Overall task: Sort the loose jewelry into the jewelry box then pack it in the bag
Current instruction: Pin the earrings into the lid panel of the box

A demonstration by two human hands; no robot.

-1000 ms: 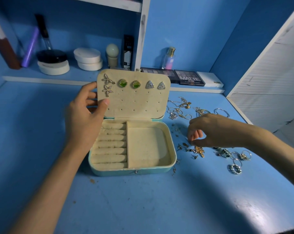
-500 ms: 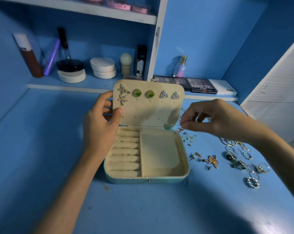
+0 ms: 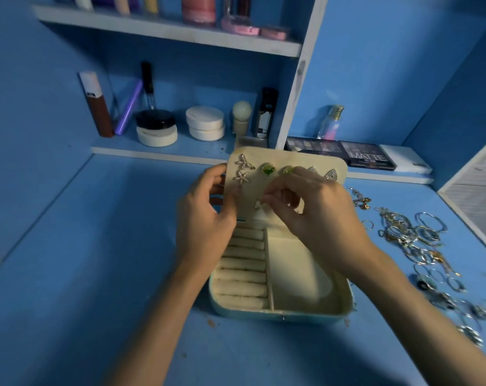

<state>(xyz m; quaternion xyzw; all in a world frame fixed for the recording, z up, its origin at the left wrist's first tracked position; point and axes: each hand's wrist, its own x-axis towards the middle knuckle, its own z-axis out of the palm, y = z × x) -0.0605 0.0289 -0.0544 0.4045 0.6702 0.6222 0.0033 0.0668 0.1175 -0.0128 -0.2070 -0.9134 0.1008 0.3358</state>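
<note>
A small teal jewelry box (image 3: 281, 314) with a cream lining stands open on the blue desk. Its raised lid (image 3: 253, 190) carries flower studs (image 3: 243, 169), green studs (image 3: 268, 169) and silver triangle studs (image 3: 331, 174). My left hand (image 3: 205, 218) grips the lid's left edge, thumb on the front. My right hand (image 3: 311, 213) pinches a small silver earring (image 3: 258, 204) against the lid's lower middle. Ring rolls (image 3: 243, 277) fill the box's left half; the right compartment (image 3: 300, 280) is bare.
Loose rings, hoops and chains (image 3: 412, 238) lie scattered on the desk to the right of the box. Behind it, a low shelf holds cosmetic jars (image 3: 205, 122), a perfume bottle (image 3: 331, 122) and eyeshadow palettes (image 3: 367, 158). A white louvred panel (image 3: 478, 196) borders the right.
My right hand rose from the loose pile at the right and came left to the lid with a small earring. The left hand has stayed on the lid's edge.
</note>
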